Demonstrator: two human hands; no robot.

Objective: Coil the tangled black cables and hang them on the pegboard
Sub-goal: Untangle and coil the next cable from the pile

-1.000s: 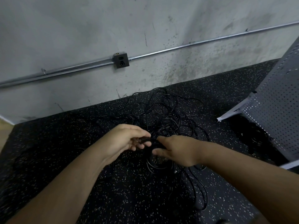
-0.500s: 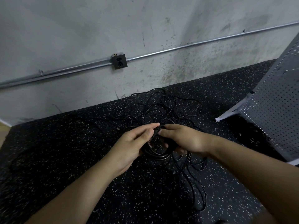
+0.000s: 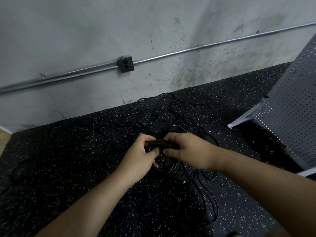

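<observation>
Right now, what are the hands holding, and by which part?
A small coil of black cable: the left hand grips its upper left, the right hand its upper right.

I can read no word, brand, number or sign anywhere in front of me. The outlet (image 3: pixel 125 64), the pegboard (image 3: pixel 289 120) and the cables (image 3: pixel 159 143) all show plain surfaces, with no marking clear enough to make out.
</observation>
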